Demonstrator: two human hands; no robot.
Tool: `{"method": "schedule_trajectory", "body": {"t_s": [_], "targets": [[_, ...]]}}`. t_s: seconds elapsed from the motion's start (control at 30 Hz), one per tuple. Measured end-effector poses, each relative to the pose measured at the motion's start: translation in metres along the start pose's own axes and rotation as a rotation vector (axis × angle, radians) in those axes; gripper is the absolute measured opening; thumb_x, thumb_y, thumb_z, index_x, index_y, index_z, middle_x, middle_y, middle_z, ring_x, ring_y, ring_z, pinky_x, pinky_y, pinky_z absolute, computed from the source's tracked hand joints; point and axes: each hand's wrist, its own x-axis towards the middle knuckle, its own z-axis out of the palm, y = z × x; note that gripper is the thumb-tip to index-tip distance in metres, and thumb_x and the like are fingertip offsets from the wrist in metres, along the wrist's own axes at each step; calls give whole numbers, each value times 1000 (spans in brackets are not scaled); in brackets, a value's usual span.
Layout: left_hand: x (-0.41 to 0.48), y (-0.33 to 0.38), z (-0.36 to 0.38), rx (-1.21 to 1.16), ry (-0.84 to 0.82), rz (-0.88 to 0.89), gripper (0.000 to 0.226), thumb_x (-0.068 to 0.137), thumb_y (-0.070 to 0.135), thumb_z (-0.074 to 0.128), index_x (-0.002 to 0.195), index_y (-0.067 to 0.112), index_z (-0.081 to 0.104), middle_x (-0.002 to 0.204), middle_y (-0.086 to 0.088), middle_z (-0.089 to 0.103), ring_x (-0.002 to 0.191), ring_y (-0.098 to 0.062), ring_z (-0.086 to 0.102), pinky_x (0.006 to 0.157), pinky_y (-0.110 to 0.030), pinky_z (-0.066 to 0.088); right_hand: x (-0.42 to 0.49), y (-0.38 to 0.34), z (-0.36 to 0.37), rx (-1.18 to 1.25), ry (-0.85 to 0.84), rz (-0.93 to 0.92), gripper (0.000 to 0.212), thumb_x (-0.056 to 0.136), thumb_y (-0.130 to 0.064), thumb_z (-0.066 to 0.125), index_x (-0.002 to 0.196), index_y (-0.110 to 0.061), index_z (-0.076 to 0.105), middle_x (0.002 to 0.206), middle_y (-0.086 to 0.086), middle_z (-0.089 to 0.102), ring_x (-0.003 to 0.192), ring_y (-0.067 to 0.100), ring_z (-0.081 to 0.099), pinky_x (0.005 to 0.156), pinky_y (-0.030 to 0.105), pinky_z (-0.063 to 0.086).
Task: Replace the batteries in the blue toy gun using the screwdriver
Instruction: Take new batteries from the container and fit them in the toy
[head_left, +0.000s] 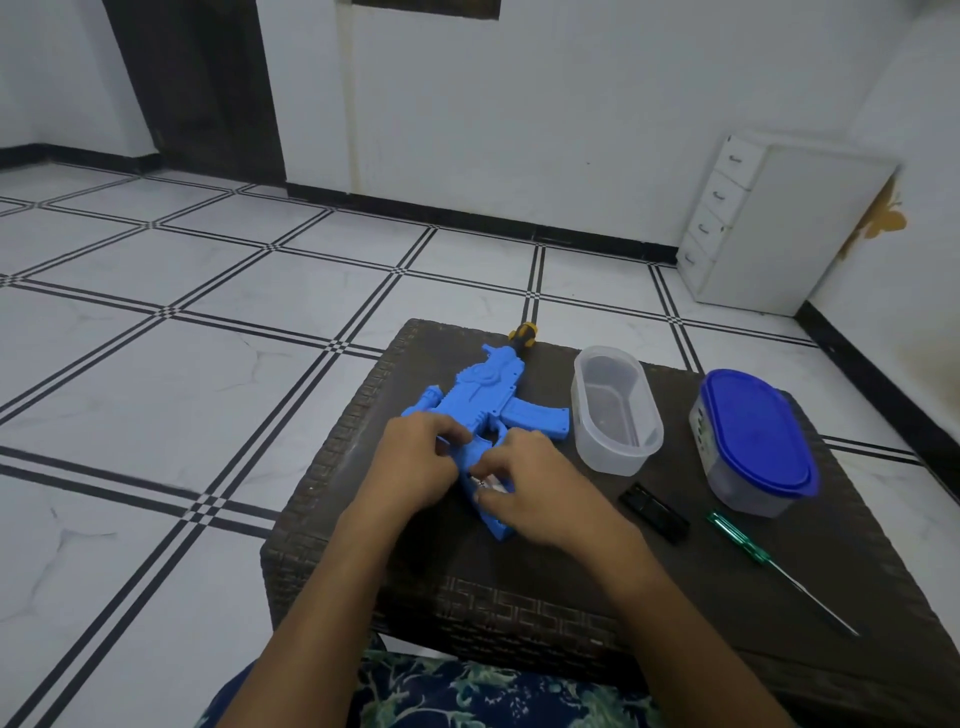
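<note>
Toy gun: the blue toy gun (488, 395) lay flat on the bench (363, 519), grip toward me.
Left fingers: the left hand (415, 462) curled round its body, pinning it.
Right fingers: the right hand (540, 483) curled at the grip; whether it pinched anything, I couldn't tell.
Handling: I judged it light, stiff, slick plastic, best held by the body.
Nearby: the screwdriver (743, 545) lay apart, to the right.

We note the toy gun (485, 400) as matt moulded blue plastic, the table (519, 597) as rough woven wicker, the open tub (613, 457) as translucent plastic, the lid (758, 431) as glossy blue plastic, and the screwdriver (782, 574) with clear green plastic handle and bare metal shaft
</note>
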Motion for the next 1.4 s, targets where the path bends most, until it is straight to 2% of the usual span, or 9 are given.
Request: {"method": "schedule_trajectory", "body": {"t_s": [0.13, 0.23, 0.67, 0.77, 0.87, 1.07, 1.2, 1.3, 1.4], "targets": [[1, -2, 0, -2, -9, 3, 42, 75, -9, 51, 100, 17, 72, 106, 3, 69, 87, -8, 61, 77, -14, 41, -9, -11, -9, -207, -129, 49, 54, 84, -44, 67, 135, -33, 51, 127, 4, 41, 122, 21, 36, 84, 35, 40], [0, -2, 0, 9, -11, 13, 43, 74, -9, 54, 101, 18, 72, 108, 1, 69, 89, -9, 61, 76, -15, 42, -12, -19, -4, -224, -145, 61, 58, 80, -36, 75, 130, -26, 47, 130, 5, 40, 120, 24, 40, 83, 36, 42], [-5, -2, 0, 97, -39, 34, 46, 72, -9, 55, 102, 21, 73, 110, -2, 68, 103, -15, 62, 85, -12, 40, -11, -30, -3, -136, -87, 103, 42, 85, -14, 70, 123, -18, 53, 124, 11, 52, 112, 27, 53, 86, 34, 47], [-7, -2, -2, 87, -29, 33, 45, 73, -9, 56, 103, 19, 73, 111, -2, 69, 107, -16, 61, 86, -10, 36, -11, -30, -3, -178, -71, 114, 15, 88, -20, 69, 94, -12, 58, 105, 10, 53, 97, 26, 53, 73, 29, 44], [-7, -3, -1, 74, -10, 34, 43, 73, -8, 58, 103, 18, 74, 113, -2, 69, 110, -16, 60, 87, -9, 33, -13, -24, 0, -193, -90, 139, 45, 88, -28, 68, 66, -11, 33, 76, 0, 33, 82, 20, 40, 58, 24, 31], [-4, 0, 1, 65, -11, 25, 45, 69, -9, 55, 100, 16, 74, 108, -1, 71, 104, -15, 63, 89, -14, 41, -15, -13, -5, -140, -126, 95, 25, 89, -39, 65, 80, -18, 59, 99, 3, 35, 104, 23, 40, 82, 36, 42], [-5, 3, 5, 90, 12, 32, 46, 67, -5, 53, 97, 22, 73, 106, 3, 67, 98, -17, 60, 85, -32, 51, -15, -5, -6, -60, -133, 79, 25, 88, -39, 67, 73, -20, 61, 96, 2, 37, 89, 18, 41, 75, 32, 38], [-4, 5, 10, 173, -30, 72, 43, 68, 4, 56, 98, 32, 70, 107, 3, 63, 96, -18, 56, 80, -37, 51, -18, 2, -6, 77, -82, 63, 22, 86, -35, 71, 95, -15, 74, 89, -3, 44, 80, 12, 46, 67, 27, 37], [-2, 9, 13, 200, -42, 110, 43, 71, 1, 55, 101, 27, 71, 110, 1, 66, 107, -20, 53, 88, -43, 48, -22, 10, -11, 185, 11, 85, 17, 84, -28, 74, 95, -15, 78, 82, -9, 62, 74, 8, 58, 68, 29, 52]]}}
